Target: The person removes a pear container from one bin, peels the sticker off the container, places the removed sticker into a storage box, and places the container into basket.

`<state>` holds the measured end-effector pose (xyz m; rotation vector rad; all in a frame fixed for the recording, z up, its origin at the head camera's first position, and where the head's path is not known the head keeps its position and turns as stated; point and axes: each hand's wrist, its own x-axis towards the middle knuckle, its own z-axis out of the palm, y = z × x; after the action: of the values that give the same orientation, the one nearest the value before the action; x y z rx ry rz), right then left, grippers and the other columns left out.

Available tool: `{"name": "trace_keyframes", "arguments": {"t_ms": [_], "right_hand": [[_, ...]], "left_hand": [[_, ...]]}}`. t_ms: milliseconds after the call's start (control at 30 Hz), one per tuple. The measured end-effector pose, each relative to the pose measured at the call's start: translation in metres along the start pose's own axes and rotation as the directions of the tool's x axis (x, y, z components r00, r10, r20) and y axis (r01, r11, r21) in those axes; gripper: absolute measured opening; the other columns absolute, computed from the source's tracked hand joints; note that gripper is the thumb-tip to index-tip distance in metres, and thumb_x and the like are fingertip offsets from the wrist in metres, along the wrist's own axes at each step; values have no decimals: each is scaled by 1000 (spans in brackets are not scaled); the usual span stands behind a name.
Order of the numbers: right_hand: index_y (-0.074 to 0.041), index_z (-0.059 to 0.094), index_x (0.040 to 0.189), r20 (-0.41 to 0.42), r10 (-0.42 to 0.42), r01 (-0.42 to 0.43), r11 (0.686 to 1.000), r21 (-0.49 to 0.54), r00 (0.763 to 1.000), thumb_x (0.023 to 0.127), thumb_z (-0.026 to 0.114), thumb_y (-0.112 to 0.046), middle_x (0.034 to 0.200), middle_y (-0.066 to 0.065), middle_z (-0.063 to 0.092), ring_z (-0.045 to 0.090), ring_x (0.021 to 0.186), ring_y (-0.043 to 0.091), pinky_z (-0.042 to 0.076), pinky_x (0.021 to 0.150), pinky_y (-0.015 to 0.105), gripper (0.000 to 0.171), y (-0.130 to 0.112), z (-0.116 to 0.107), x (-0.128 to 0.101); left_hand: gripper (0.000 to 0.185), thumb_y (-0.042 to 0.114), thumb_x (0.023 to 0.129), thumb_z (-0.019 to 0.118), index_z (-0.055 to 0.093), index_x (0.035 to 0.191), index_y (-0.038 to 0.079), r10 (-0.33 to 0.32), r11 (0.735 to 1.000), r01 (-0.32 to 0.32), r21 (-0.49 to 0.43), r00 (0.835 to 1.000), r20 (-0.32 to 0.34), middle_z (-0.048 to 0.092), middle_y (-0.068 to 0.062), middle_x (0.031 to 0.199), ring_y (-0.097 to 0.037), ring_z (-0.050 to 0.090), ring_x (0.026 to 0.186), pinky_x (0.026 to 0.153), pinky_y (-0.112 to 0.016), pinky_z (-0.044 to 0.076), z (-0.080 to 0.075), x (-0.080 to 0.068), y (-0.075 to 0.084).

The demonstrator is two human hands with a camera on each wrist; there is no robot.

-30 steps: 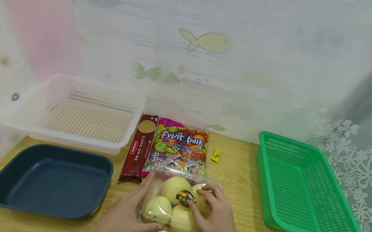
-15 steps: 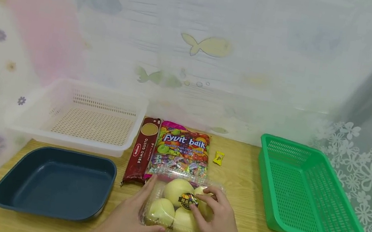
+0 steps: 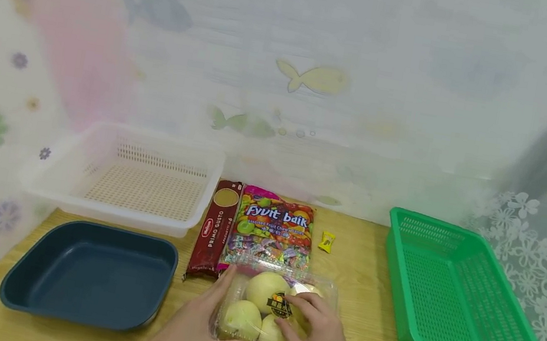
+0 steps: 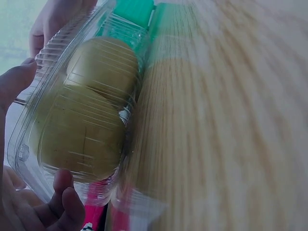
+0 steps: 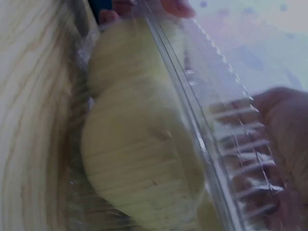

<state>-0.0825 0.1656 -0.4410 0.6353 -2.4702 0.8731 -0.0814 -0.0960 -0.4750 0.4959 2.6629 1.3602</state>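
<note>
Four round, pale yellow-green fruits (image 3: 265,291) sit inside a clear plastic clamshell box (image 3: 328,282), which rests on the wood-grain table (image 3: 358,327) in front of the person. A black round sticker (image 3: 278,305) with Chinese characters is on its lid. The left hand (image 3: 195,322) lies against the box's left side, thumb spread wide from the fingers and reaching along the near edge, its fingertips touching the plastic. The right hand (image 3: 317,332) rests on top of the lid, fingers bent and parted, thumb and forefinger tips beside the sticker; it hides much of the right-hand fruits.

Behind the box, its far edge overlapping the near end, lies a Fyvit baik fruit chewy candy bag (image 3: 272,230). A red Primo Gusto spaghetti packet (image 3: 214,232) lies just left of that bag, and a yellow wrapped candy (image 3: 326,242) sits apart to its right. Farther left stand a dark blue tray (image 3: 89,281) and, behind it, a white perforated basket (image 3: 132,215). On the right is a green plastic basket (image 3: 438,298), well apart from the box. Translucent fish-print curtain (image 3: 393,94) closes off the back.
</note>
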Motion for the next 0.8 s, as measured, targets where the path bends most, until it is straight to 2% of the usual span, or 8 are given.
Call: {"name": "trace_keyframes", "arguments": {"t_ms": [167,433,667,800], "right_hand": [[-13,81,107,-28,54,-52,998,47,998,79,94,-9,101,-9,74,57,74,4,53,64,22,31,-4,4,-1],[-11,83,101,-80,99,-91,992,90,992,81,88,2,91,-9,76,56,74,-4,52,61,19,24,1,6,-4],[-14,83,101,-103,119,-105,985,136,988,79,88,7,89,-15,74,53,72,-4,48,57,19,30,0,5,-3],[-14,82,100,-113,103,-83,982,168,988,80,87,8,87,-14,74,52,70,-4,45,55,17,30,1,4,-3]], "left_hand": [[132,70,76,86,6,173,31,1,1000,-1,-11,1000,-3,26,-15,172,-55,42,146,104,-77,43,1,-2,-1],[131,70,77,85,5,173,30,9,999,-9,-33,1000,10,17,-5,176,-52,38,150,107,-76,41,3,-1,0],[133,71,75,87,5,173,32,-19,1000,19,-14,1000,6,24,-13,173,-54,40,148,105,-78,42,2,-1,1],[134,73,74,85,5,173,32,-19,1000,19,-11,1000,7,21,-11,174,-54,39,148,106,-78,41,2,-2,1]]}}
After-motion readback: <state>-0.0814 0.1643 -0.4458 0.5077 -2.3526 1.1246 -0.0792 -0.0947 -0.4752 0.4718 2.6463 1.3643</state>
